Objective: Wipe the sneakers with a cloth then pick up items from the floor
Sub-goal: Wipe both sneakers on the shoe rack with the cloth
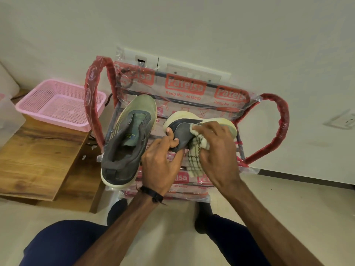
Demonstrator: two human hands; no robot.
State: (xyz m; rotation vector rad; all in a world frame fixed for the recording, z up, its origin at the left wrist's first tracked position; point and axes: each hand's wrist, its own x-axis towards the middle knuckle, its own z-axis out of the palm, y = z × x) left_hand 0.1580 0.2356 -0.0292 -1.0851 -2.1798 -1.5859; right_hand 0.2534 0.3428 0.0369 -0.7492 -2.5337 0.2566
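Left hand (161, 158): you grip the tilted sneaker (192, 129) at its collar.
Right hand (213, 146): fingers clamp the cloth (196, 150) against its side.
Axis: sole runs left-right along the stool (269, 131) back edge.

home room: wall sockets (192, 73), tiled floor (288, 198), pink basket (57, 104).

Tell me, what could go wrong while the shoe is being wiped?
The left hand grips the tipped shoe only at its heel, so a hard rub from the cloth in the right hand might twist it loose. The other shoe lies close by on the slippery-looking plastic wrap and could get nudged off.
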